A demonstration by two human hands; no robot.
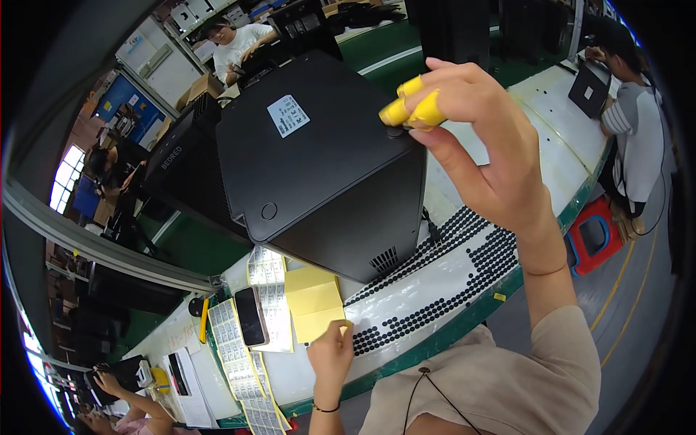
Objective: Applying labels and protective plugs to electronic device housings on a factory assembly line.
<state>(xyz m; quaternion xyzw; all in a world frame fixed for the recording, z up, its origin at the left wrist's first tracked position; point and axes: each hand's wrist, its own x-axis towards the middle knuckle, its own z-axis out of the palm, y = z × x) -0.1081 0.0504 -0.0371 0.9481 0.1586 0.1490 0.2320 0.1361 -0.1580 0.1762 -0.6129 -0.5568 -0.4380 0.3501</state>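
A large black box-shaped case [326, 123] stands on the worktable, with a white printed label [288, 116] on top and a round mark [269, 211] near one corner. My right hand [486, 130], yellow coverings on some fingertips, is at the case's far right corner. Its thumb and fingers are drawn together just above a round black foot [395, 133]; what they hold, if anything, is hidden. Low in the middle, my left hand [332, 355] is closed, its fingertips near yellow sheets [315, 301] and rows of small round black pads [428, 313]. Its grip is too small to make out.
A phone [251, 317] rests on label sheets [235, 351] left of the yellow sheets. Another black case [177, 163] stands behind at left. A yellow cutter [204, 320] lies near the table's left edge. Other people work around; a red stool [598, 235] is at right.
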